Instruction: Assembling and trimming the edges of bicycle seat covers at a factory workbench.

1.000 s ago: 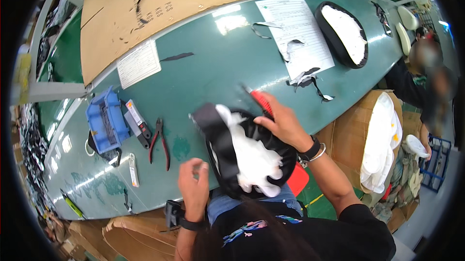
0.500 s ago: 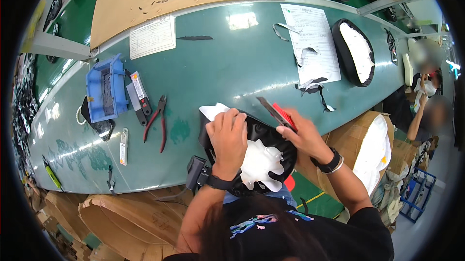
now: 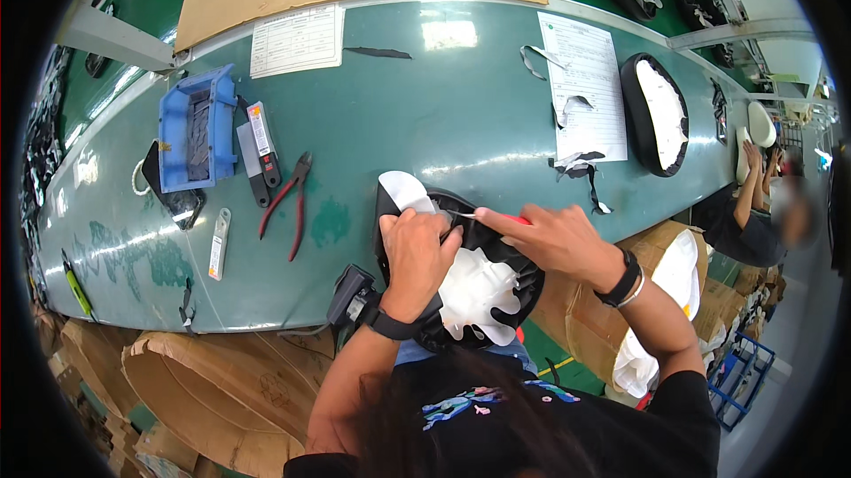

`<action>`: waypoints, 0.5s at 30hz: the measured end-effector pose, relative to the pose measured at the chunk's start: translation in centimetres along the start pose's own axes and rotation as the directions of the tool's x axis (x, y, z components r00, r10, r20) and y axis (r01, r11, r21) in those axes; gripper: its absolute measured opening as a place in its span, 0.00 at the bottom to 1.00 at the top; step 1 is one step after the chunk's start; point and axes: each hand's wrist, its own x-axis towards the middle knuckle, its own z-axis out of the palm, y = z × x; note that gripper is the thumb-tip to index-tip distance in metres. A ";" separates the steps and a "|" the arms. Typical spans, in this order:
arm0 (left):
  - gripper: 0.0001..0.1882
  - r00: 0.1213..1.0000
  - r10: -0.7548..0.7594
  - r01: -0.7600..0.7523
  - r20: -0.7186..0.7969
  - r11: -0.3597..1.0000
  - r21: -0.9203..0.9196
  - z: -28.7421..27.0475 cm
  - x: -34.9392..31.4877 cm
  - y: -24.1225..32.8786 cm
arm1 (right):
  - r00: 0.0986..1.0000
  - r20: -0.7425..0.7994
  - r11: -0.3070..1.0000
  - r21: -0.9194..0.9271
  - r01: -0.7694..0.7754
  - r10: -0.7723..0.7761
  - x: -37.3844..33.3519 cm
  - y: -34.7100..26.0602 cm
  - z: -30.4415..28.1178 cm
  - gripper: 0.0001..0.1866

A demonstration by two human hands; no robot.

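Note:
A black padded cushion cover (image 3: 528,287) with a wavy-edged white lining (image 3: 479,296) rests at the table's near edge, against my lap. My left hand (image 3: 415,256) is closed on its upper rim, beside a raised white flap (image 3: 403,191). My right hand (image 3: 563,243) grips a red-handled utility knife (image 3: 512,222). The blade points left and reaches the black rim just beside my left fingertips; whether it touches the material I cannot tell.
Left on the green table are a blue bin (image 3: 165,145), red-handled pliers (image 3: 294,205), utility knives (image 3: 262,148) and a blade pack (image 3: 218,246). Another black-and-white cushion (image 3: 631,110) lies right, by a paper sheet (image 3: 581,52) with black scraps. Cardboard boxes (image 3: 222,380) stand below; co-workers (image 3: 753,212) sit at far right.
My right hand has moved left, bringing the knife from above the cushion's right side to the rim beside my left fingers. My left hand keeps its hold on the rim. The view has shifted slightly.

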 end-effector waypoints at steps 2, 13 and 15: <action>0.14 1.000 -0.021 0.021 0.017 0.999 -0.029 0.0 0.1 0.0 | 0.998 0.031 0.998 -0.044 0.051 -0.050 1.3 0.1 -0.7 0.32; 0.17 0.908 0.172 0.036 0.382 0.877 -0.480 -5.3 -0.4 -3.5 | 0.971 0.177 0.985 -0.082 -0.150 0.163 -4.4 -1.5 0.7 0.38; 0.19 0.879 0.232 0.082 0.417 0.787 -0.611 -7.2 -1.3 -4.5 | 0.955 0.158 0.967 -0.083 -0.239 0.250 -6.4 -1.0 1.4 0.40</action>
